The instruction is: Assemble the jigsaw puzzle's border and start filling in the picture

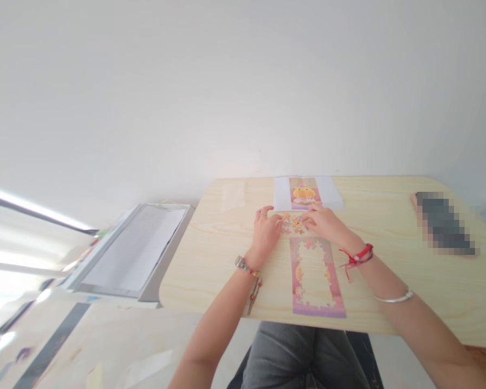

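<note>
Resting between left hand and right hand, puzzle pieces; fingertips of both loosely spread, touching them

Two hands, the left hand and the right hand, meet over one small cluster of puzzle pieces; one long puzzle frame lies on one wooden table; one reference picture sits at the far edge; one clear plastic bag lies nearby; one blurred dark object rests at right; one sheaf of papers lies off to the left.
</note>
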The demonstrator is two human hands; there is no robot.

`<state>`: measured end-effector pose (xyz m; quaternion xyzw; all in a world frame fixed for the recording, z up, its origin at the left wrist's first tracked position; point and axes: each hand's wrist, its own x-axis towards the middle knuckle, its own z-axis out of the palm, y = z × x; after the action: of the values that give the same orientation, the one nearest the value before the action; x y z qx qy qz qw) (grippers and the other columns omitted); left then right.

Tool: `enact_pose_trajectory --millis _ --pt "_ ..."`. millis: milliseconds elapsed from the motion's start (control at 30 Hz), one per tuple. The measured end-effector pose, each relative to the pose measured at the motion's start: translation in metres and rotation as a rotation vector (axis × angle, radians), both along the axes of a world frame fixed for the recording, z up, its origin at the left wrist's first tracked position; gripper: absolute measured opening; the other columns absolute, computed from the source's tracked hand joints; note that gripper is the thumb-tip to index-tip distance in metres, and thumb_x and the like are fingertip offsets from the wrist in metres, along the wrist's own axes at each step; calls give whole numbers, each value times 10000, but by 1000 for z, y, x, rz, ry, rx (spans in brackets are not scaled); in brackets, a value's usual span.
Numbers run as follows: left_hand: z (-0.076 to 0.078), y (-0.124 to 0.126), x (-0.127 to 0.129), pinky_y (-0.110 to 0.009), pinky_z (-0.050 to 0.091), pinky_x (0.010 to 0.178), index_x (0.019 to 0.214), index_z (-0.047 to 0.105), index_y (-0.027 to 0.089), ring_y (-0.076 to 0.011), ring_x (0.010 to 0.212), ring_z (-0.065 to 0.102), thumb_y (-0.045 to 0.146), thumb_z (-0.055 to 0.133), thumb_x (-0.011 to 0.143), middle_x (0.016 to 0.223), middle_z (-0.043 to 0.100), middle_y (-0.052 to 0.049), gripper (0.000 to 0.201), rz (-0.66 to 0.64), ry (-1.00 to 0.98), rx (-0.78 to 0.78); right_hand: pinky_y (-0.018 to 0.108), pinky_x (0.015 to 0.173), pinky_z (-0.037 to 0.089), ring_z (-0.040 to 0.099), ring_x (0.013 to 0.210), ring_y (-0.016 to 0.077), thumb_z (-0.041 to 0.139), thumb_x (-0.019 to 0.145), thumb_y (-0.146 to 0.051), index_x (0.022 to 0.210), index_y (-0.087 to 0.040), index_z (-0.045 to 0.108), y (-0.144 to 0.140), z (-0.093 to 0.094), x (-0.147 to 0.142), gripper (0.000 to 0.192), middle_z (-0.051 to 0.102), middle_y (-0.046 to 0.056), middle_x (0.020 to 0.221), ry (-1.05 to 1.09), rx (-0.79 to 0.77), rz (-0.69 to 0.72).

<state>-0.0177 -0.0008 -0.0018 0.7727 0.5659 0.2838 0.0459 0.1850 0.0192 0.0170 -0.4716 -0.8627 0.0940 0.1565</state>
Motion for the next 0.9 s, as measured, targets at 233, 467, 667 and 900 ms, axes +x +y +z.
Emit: enact_pose_trajectory --millis 233,467,667,900 --pt "2 -1 0 -440 420 938 855 674 204 -250 1072 435 180 563 811 1139 488 -93 122 5 -23 7 297 708 439 566 744 173 492 819 -201 744 -182 681 -2 10 30 205 578 68 840 29 8 -97" --pt "3 -2 1 -438 415 947 852 677 200 -253 1078 435 179 559 815 1141 488 -98 125 1 -20 0 304 694 435 577 753 200 519 811 -229 733 -180 694 0 8 49 198 592 78 793 9 -42 -169" --pt "2 -2 1 -443 411 951 854 672 207 -248 1092 433 171 558 813 1145 486 -90 126 -9 -24 6 277 670 432 581 728 183 546 771 -189 731 -199 699 1 3 49 159 616 54 767 56 -63 -185" --pt "0 -1 1 -434 412 950 845 671 205 -249 1084 429 183 556 819 1138 482 -92 121 -14 -15 21 271 638 426 573 671 167 530 751 -209 682 -190 679 2 8 62 165 629 47 759 38 -87 -214"
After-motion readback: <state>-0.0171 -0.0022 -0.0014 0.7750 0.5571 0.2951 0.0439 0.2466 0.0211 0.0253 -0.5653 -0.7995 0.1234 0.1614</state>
